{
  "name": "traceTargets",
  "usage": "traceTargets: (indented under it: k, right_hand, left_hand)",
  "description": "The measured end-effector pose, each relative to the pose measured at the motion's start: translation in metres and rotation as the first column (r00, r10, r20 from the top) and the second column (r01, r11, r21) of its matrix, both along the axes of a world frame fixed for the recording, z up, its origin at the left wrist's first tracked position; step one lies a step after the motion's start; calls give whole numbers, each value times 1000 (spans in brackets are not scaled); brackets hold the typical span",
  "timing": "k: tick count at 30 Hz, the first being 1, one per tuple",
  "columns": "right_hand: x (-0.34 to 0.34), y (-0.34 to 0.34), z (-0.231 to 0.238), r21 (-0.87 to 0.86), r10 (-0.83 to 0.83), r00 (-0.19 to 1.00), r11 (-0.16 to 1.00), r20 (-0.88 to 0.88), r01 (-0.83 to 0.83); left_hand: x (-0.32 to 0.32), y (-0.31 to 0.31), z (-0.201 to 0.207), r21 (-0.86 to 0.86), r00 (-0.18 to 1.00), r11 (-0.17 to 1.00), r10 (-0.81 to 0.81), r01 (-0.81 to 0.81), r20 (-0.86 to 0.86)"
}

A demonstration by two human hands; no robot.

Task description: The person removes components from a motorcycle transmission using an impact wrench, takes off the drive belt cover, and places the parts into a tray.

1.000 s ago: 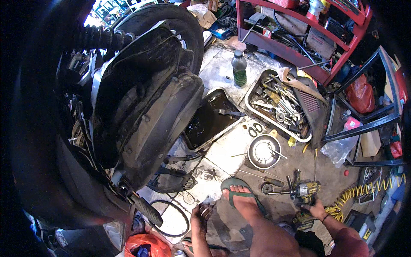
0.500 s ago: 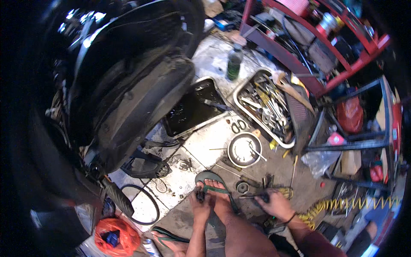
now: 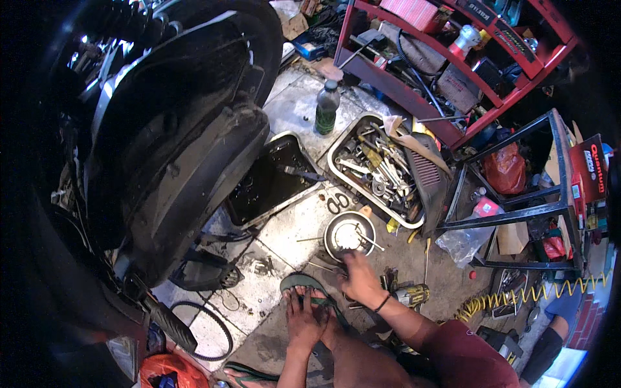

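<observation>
My right hand reaches to the near rim of a round white-bottomed bowl with small light parts and a rod in it. Its darkened fingers are bent together at the rim, and whatever they hold is hidden. A thin metal rod on the floor runs under this hand. My left hand lies over my sandalled foot, fingers stretched down against the green sandal. Several dark tools and a yellow-and-black tool lie right of my right wrist.
A motorbike fills the left. Ahead stand a pan of dark liquid, a tray of wrenches and a green-filled bottle. A black belt lies near left; a red rack, metal frame and coiled yellow hose are right.
My right hand has left the tool it held on the right and moved left and forward to the bowl. The dark object in my left hand no longer shows; its fingers have straightened. The view has shifted.
</observation>
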State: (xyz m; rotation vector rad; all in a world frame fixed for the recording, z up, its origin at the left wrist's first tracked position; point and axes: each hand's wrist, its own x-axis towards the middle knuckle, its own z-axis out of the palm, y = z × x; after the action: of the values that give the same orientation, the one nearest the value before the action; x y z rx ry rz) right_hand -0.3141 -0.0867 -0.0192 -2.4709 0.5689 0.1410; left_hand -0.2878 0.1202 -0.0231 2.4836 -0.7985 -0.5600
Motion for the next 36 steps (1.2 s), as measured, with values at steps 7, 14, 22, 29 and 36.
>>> traceTargets:
  k: [7,14,22,29,36]
  right_hand:
    - [4,-76,-7,3,-271,946,961,-176,276]
    - [10,-85,3,-49,-213,974,975,79,217]
    - [1,-102,-22,-116,-319,937,935,143,336]
    - [0,-83,-7,-11,-147,971,989,-190,147]
    - [-41,-86,12,360,-311,878,823,-363,440]
  left_hand:
    - [16,15,-2,-21,998,999,30,-32,-54]
    - [15,13,-13,-42,999,998,39,-40,-33]
    - [26,13,6,-85,1000,996,-11,9,-17]
    - [24,38,0,-166,988,981,77,-100,-136]
    - [-19,-70,21,-274,899,922,-346,273,-270]
